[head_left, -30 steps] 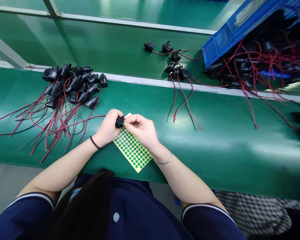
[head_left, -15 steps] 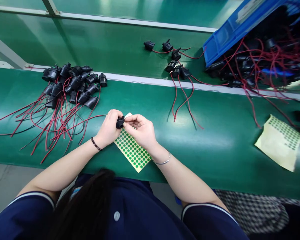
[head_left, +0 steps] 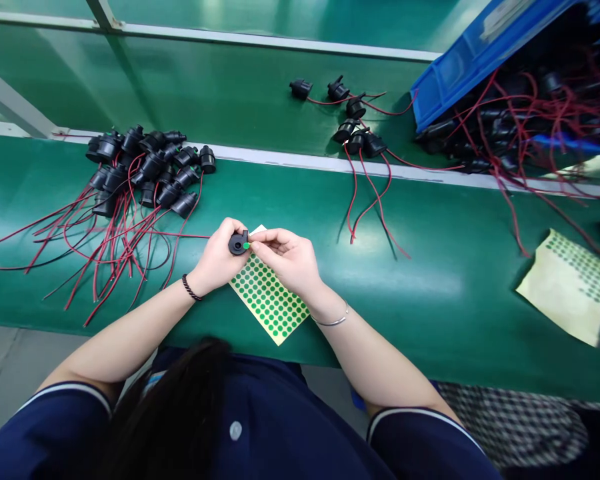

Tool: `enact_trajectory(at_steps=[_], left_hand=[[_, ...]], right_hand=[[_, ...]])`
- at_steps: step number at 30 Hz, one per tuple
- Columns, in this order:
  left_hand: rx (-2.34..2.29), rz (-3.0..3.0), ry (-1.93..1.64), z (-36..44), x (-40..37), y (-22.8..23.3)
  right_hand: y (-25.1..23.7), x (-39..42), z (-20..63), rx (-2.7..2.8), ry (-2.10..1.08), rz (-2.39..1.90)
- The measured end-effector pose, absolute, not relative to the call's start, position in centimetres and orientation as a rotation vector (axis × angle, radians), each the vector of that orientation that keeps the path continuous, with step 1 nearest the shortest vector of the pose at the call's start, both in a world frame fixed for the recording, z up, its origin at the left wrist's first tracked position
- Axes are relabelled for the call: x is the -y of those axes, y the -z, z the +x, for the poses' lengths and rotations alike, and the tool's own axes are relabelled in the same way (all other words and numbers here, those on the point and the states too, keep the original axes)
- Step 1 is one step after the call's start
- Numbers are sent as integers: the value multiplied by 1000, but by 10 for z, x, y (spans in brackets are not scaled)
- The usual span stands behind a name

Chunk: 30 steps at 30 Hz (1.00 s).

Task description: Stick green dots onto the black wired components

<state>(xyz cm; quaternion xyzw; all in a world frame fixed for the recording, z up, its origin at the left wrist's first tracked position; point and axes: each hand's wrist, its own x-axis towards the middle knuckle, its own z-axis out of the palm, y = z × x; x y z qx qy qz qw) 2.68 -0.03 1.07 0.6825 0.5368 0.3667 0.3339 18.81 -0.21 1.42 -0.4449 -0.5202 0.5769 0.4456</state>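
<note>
My left hand (head_left: 218,260) is closed around a black buzzer (head_left: 237,245), its round face with the centre hole turned up. A red wire runs from that hand leftward to the pile. At the buzzer's right edge, my right hand (head_left: 291,263) pinches a small green dot sticker (head_left: 247,246) between thumb and forefinger. Whether the sticker is stuck to the buzzer, I cannot tell. Beneath both hands lies a pale sheet of green dot stickers (head_left: 279,337), partly covered by the right hand.
A pile of wired buzzers (head_left: 153,167) lies to the left. Several more buzzers (head_left: 356,142) sit beyond the white rail (head_left: 280,159). At the right are a tipped blue bin (head_left: 437,90) full of buzzers and a second, partly used sticker sheet (head_left: 555,293).
The buzzer has turned in my left hand, so its holed face shows. A green dot is now visible at my right fingertips. The view has shifted slightly.
</note>
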Motion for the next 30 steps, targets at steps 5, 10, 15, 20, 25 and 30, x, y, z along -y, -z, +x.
enact_trajectory(at_steps=[5, 10, 15, 20, 25, 30], left_hand=[[-1382, 1697, -937, 28, 1, -16], [-1374, 1677, -936, 29, 1, -15], [-1370, 1669, -927, 29, 1, -15], [-1360, 1671, -909, 29, 1, -15], [-1357, 1692, -883, 29, 1, -14], [-1350, 1653, -885, 29, 0, -14]], right_hand=[[-18, 4, 191, 1497, -1173, -1125], [-19, 5, 191, 1615, -1017, -1143], [-19, 4, 190, 1648, -946, -1116], [-18, 5, 190, 1662, -932, -1133], [-15, 5, 189, 1666, -880, -1166], [-14, 6, 188, 1631, -893, -1182]])
